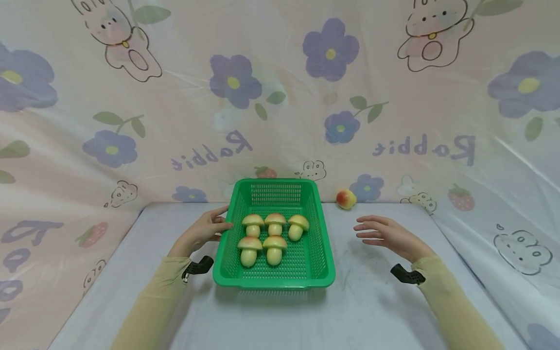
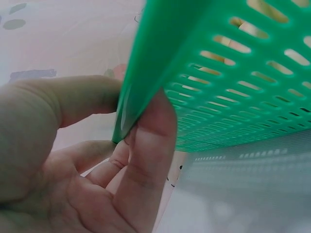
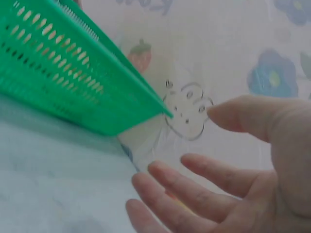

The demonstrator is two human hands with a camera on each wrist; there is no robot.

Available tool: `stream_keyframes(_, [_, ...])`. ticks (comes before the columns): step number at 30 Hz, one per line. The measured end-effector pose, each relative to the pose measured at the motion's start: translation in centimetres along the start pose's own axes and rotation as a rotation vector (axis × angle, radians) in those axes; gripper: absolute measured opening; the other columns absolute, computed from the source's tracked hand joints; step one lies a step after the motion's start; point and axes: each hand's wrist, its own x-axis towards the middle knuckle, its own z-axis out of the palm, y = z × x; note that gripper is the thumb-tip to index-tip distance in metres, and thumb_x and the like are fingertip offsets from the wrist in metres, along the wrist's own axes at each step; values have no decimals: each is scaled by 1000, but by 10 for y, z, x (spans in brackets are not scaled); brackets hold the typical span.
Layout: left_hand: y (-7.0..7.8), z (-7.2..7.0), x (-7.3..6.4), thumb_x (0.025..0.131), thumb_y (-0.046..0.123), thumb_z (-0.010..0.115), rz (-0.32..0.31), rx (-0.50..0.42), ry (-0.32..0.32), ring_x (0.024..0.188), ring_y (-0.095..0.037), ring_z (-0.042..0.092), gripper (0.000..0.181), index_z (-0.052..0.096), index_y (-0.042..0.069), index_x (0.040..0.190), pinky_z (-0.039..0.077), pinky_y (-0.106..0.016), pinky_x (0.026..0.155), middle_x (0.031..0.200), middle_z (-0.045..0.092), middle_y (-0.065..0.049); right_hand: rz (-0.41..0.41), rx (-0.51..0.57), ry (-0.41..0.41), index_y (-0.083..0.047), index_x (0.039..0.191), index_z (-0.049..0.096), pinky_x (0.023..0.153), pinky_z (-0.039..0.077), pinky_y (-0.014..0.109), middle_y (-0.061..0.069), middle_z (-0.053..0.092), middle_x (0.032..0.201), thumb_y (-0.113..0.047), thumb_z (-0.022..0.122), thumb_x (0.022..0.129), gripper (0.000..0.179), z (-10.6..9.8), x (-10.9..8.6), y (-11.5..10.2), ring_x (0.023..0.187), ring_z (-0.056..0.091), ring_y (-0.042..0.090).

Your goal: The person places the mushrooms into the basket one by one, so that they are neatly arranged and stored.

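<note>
A green plastic basket (image 1: 325, 253) with slotted walls is at the middle of the white table. Inside it lie several mushroom-shaped pieces (image 1: 274, 250) with pale stems and yellow-red caps, in two rows toward the left. My left hand (image 1: 201, 235) grips the basket's left rim; in the left wrist view the rim (image 2: 146, 82) passes between thumb and fingers. Off to the right of the basket, my right hand (image 1: 391, 237) hovers with its fingers (image 3: 194, 194) spread and relaxed, touching nothing. Whether the basket's base rests fully on the table cannot be told.
A small red-and-yellow fruit (image 1: 346, 199), resembling a peach or apple, sits at the table's back edge, right of the basket. A patterned cloth (image 1: 284, 121) with flowers and rabbits hangs behind and along both sides of the table (image 1: 372, 311).
</note>
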Motion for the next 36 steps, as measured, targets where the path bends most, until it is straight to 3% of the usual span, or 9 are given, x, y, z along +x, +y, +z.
stream_keyframes(7, [0,1,1,94,10,62,-6,-5,9,78,-17,60,74,19,15,154,56,-36,70,92,56,-10,-3,6,82,5,145,29,98,45,38,30,40,140,-29,42,104,54,-16,1,19,126,44,40])
stream_keyframes(13, [-1,0,0,94,10,62,-8,-12,9,79,-18,61,74,20,15,154,56,-37,69,93,57,-11,-22,52,123,5,147,24,102,39,41,31,33,144,-25,39,105,54,-23,6,31,131,35,42])
stream_keyframes(25, [1,0,2,94,9,62,-11,-17,3,78,-17,60,74,19,15,154,56,-35,68,93,57,-10,13,77,176,8,148,18,108,31,45,31,27,147,-29,37,106,59,-34,29,50,134,31,41])
stream_keyframes(30, [2,-1,3,95,9,61,-3,-17,-5,77,-17,60,74,18,13,155,56,-34,66,92,56,-11,22,53,228,8,148,21,106,35,39,29,28,147,-27,44,104,60,-37,42,54,133,34,37])
stream_keyframes(36, [2,1,0,94,9,61,-6,-26,1,77,-18,60,74,19,14,154,56,-35,67,92,56,-12,-8,-24,294,6,147,24,107,34,43,30,32,145,-18,52,100,60,-33,57,60,125,45,26])
